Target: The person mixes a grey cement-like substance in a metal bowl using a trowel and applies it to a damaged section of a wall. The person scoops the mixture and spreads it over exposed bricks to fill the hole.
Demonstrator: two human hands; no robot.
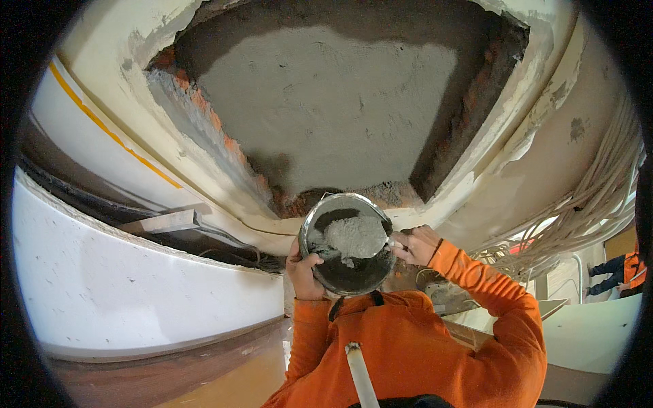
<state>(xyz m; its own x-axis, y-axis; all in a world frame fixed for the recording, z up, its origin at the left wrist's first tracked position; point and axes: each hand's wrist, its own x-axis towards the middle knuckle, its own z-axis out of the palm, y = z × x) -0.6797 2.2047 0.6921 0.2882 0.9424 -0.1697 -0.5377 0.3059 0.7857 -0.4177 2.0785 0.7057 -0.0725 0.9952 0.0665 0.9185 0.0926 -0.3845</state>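
A round dark bucket (343,277) is held in front of my chest, its mouth facing me. My left hand (304,273) is closed on the bucket's left side, with the thumb over the rim. In my right hand (416,245), at the right rim, is the handle of a trowel (390,242). A heap of wet grey mortar (355,236) covers most of its blade, over the bucket's mouth. More mortar clings to the inside of the bucket.
Ahead is a wall recess with a grey plastered back (326,102) and rough brick edges. A white panel (149,285) stands at the left, near a wooden batten (166,222). Bundled cables (578,217) hang at the right; beyond them is another person (615,272).
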